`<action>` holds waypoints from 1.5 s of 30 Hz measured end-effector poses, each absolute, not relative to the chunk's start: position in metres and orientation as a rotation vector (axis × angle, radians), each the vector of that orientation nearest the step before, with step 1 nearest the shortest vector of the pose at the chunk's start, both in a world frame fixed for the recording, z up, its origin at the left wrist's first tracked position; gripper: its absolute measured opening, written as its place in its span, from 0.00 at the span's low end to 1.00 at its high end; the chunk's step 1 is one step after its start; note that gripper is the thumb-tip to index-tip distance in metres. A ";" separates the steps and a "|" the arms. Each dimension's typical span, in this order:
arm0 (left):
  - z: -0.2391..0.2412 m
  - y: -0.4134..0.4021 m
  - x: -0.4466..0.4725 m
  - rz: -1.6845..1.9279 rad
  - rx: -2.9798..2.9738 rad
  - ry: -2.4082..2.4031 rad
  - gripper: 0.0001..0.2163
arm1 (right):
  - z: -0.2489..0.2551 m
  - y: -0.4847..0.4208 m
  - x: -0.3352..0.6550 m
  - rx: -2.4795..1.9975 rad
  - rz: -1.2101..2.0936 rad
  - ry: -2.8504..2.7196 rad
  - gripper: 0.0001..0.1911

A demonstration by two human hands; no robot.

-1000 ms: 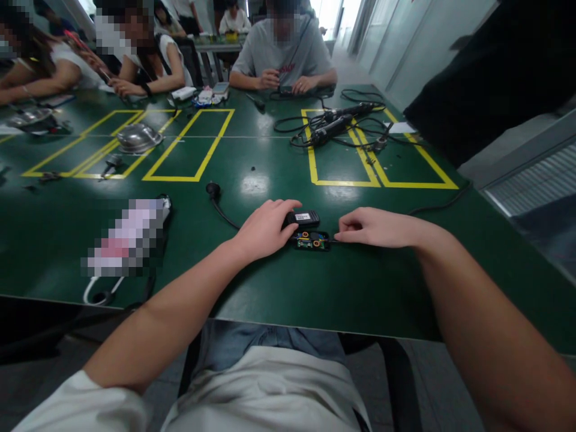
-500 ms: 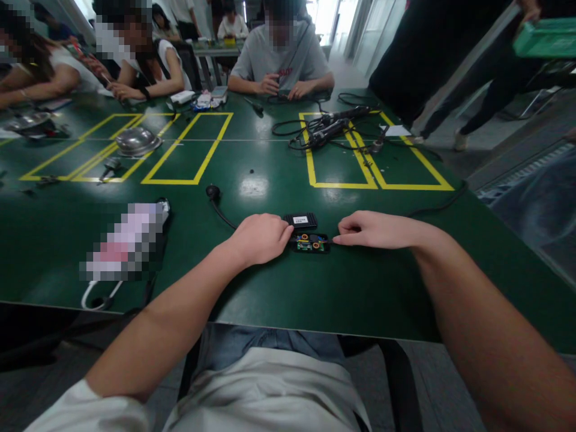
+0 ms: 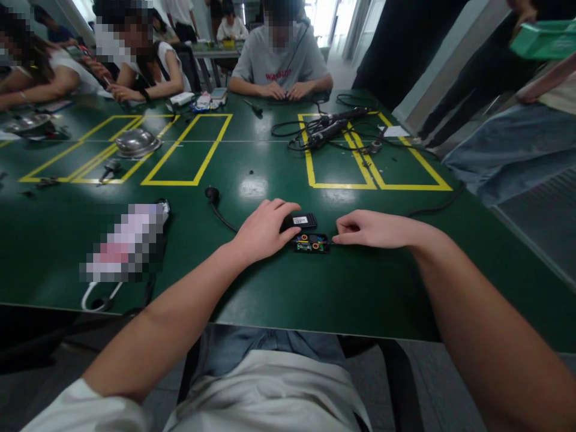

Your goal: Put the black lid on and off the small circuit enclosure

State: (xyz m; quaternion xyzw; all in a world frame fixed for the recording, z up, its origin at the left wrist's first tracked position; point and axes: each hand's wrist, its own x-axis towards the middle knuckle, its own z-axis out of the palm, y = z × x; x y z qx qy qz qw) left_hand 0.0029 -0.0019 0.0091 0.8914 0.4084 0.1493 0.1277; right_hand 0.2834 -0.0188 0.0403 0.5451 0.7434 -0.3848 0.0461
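Note:
A small black case (image 3: 311, 250) lies open on the green table, with a circuit board (image 3: 305, 245) and two copper-coloured ring coils inside. Just behind it rests its black ribbed cover (image 3: 310, 221), which carries a white label. My left hand (image 3: 269, 229) is open, thumb and fingers apart, around the cover's left end. Its thumb tip is close to the case's left end; whether it touches either piece I cannot tell. My right hand (image 3: 366, 229) is closed in a pinch on the thin black cord at the case's right end. A black plug (image 3: 212, 194) on a cord lies to the left.
A pixelated pouch-like item (image 3: 130, 240) lies on the left. Farther back are a metal bowl-shaped part (image 3: 137, 143), black tools with tangled cords (image 3: 330, 127) and yellow tape rectangles. Co-workers sit across the table; one person stands at right beside a green basket (image 3: 546, 39).
My left hand has opened from its grip at the case's left end, its fingers now spread toward the cover. My right hand has hardly moved. A person has come into view at right.

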 end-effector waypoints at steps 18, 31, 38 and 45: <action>0.018 -0.009 -0.003 0.759 2.576 0.983 0.20 | 0.041 -0.020 0.282 1.667 -1.217 2.289 0.24; 0.022 -0.013 -0.002 0.311 2.676 0.695 0.19 | 0.043 -0.021 0.283 1.671 -1.202 2.287 0.24; 0.014 -0.004 0.002 0.540 2.457 1.055 0.20 | 0.042 -0.020 0.284 1.642 -1.218 2.266 0.24; 0.013 0.001 -0.003 0.541 2.461 1.260 0.16 | 0.042 -0.020 0.283 1.647 -1.197 2.275 0.27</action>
